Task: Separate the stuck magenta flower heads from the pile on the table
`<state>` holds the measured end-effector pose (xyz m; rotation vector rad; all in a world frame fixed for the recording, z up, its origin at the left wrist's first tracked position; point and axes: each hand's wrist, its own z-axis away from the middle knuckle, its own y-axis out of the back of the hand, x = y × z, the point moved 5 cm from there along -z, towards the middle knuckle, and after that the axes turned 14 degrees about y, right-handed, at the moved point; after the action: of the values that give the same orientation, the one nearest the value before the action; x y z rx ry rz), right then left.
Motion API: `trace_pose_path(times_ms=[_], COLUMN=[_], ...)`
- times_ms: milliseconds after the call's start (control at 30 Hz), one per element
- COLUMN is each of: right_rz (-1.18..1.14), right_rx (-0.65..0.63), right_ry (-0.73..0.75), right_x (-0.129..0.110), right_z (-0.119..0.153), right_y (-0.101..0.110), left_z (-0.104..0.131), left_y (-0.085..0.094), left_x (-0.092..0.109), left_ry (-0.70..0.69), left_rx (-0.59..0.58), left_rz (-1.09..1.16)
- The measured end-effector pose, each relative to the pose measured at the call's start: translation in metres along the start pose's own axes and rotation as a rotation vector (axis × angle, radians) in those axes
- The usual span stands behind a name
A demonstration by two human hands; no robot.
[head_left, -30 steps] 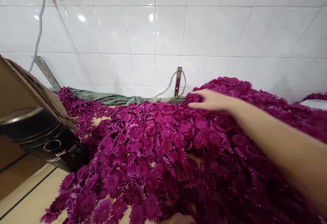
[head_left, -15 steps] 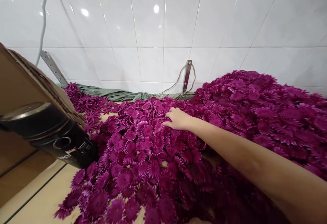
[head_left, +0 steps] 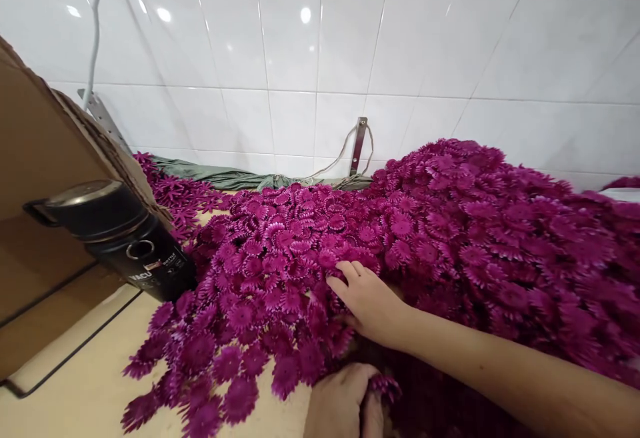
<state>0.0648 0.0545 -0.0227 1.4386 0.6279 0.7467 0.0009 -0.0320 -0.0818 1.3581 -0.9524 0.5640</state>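
Note:
Purple artificial flower heads (head_left: 270, 245), round with toothed petal edges, lie in a thick spread over the table. My right hand (head_left: 370, 301) is in the near part of this spread, its fingers bent and closed around flower heads. How many it grips is hidden by the hand and petals. At the bottom edge, just below it, my left hand (head_left: 340, 401) is closed, thumb against fingers, on a purple flower head (head_left: 385, 388) that sticks out to its right. The lower part of my left hand is cut off by the picture's edge.
A black bottle (head_left: 145, 258) stands left of the flowers, beside an open cardboard box (head_left: 65, 131). A taller heap of flower heads (head_left: 475, 205) rises at the right. Behind run a green cloth (head_left: 215, 175), a metal bracket (head_left: 358, 146) and a white tiled wall (head_left: 295, 45).
My right hand has drawn back toward me from the middle of the flowers. My left hand, barely showing at the bottom edge before, has come up into view with a flower head.

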Motion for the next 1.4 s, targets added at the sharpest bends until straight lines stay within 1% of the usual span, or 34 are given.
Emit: trace_pose_path(times_ms=[67,167,233,333,400,500,567,633,700,733,800,867,933,967,1000,1033,1067,1100,1133,1233,1300,1333,1367,1400], right_rz=[0.020,-0.064,-0.184,-0.366,-0.453,-0.544,-0.569,-0.560,-0.531,-0.496,-0.370,-0.184,-0.029,0.030,0.078,0.110,0.117,0.102,0.022,-0.425,-0.545,-0.570,-0.557,-0.517], right_rx=[0.003,0.022,0.078,0.217,0.280,0.319,0.340,0.367,0.419,0.460,0.561,0.643,0.639,0.622,0.609,0.602,0.600,0.604,0.587,0.487,0.452,0.465,0.495,0.537], right_ry=[0.021,0.003,-0.016,-0.027,-0.092,-0.222,-0.268,-0.293,-0.333,-0.361,-0.432,-0.508,-0.596,-0.642,-0.686,-0.722,-0.741,-0.747,-0.724,-0.558,-0.436,-0.421,-0.417,-0.427], right_x=[0.001,0.015,0.027,0.043,0.054,0.066,0.070,0.075,0.084,0.092,0.113,0.137,0.158,0.164,0.164,0.159,0.147,0.130,0.110,0.040,0.002,-0.010,-0.017,-0.021], right_z=[0.000,0.001,0.004,0.010,0.012,0.012,0.012,0.018,0.034,0.047,0.079,0.115,0.150,0.164,0.176,0.185,0.191,0.193,0.192,0.173,0.165,0.166,0.170,0.178], right_y=[-0.002,0.001,0.008,0.022,0.029,0.034,0.041,0.052,0.067,0.075,0.092,0.105,0.111,0.112,0.113,0.113,0.111,0.109,0.103,0.070,0.051,0.042,0.033,0.025], left_z=[-0.001,-0.002,-0.002,-0.001,0.000,0.000,0.000,0.001,0.002,0.003,0.006,0.008,0.008,0.007,0.006,0.004,0.001,-0.002,-0.006,-0.016,-0.020,-0.020,-0.019,-0.017], left_y=[0.002,0.006,0.009,0.011,0.011,0.012,0.013,0.015,0.018,0.020,0.023,0.024,0.019,0.016,0.011,0.007,0.002,-0.004,-0.009,-0.025,-0.033,-0.035,-0.034,-0.029], left_x=[0.004,0.010,0.013,0.015,0.015,0.015,0.016,0.017,0.017,0.018,0.019,0.021,0.024,0.026,0.028,0.031,0.035,0.040,0.046,0.064,0.073,0.076,0.077,0.075], left_ry=[-0.015,-0.028,-0.023,-0.018,-0.007,0.009,0.006,-0.001,-0.013,-0.022,-0.040,-0.032,0.027,0.077,0.131,0.180,0.214,0.234,0.236,0.218,0.212,0.209,0.206,0.203], left_rx=[-0.011,-0.029,-0.009,0.015,0.012,0.018,0.033,0.052,0.089,0.116,0.173,0.195,0.161,0.128,0.091,0.055,0.020,-0.008,-0.032,-0.080,-0.118,-0.126,-0.108,-0.061], left_rz=[-0.021,-0.025,-0.024,-0.011,-0.002,0.008,0.014,0.017,0.026,0.038,0.084,0.158,0.260,0.319,0.378,0.430,0.472,0.502,0.524,0.574,0.596,0.593,0.578,0.546])
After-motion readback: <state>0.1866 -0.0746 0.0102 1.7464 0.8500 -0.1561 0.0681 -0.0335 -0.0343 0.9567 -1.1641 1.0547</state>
